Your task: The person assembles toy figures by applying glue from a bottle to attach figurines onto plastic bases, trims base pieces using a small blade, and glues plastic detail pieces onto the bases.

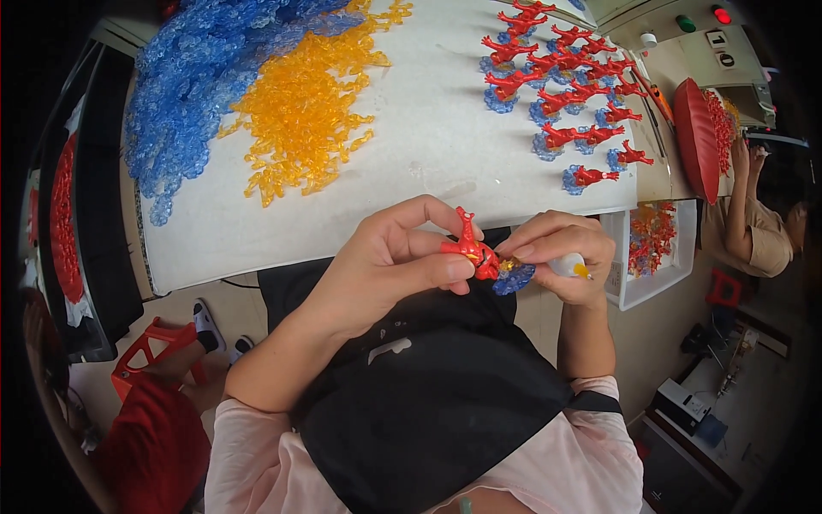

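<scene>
Just past the near table edge, my left hand (pixel 377 261) pinches a small glossy red figurine (pixel 469 247) between thumb and fingers. My right hand (pixel 572 244) holds a clear blue base piece (pixel 515 279) against the figurine's lower end, with a bit of yellow showing between them. Tucked in that same hand is a small white bottle (pixel 565 265) with a yellow tip pointing outward. The right fingertips partly cover where figurine and base meet, so I cannot tell whether they are joined.
Heaps of clear blue pieces (pixel 184 94) and yellow pieces (pixel 300 111) cover the white table's (pixel 428 103) left. Red figurines on blue bases (pixel 561 137) stand at right. A white bin (pixel 655 287) of red parts and a red tray (pixel 695 141) lie beyond, near another person (pixel 753 223).
</scene>
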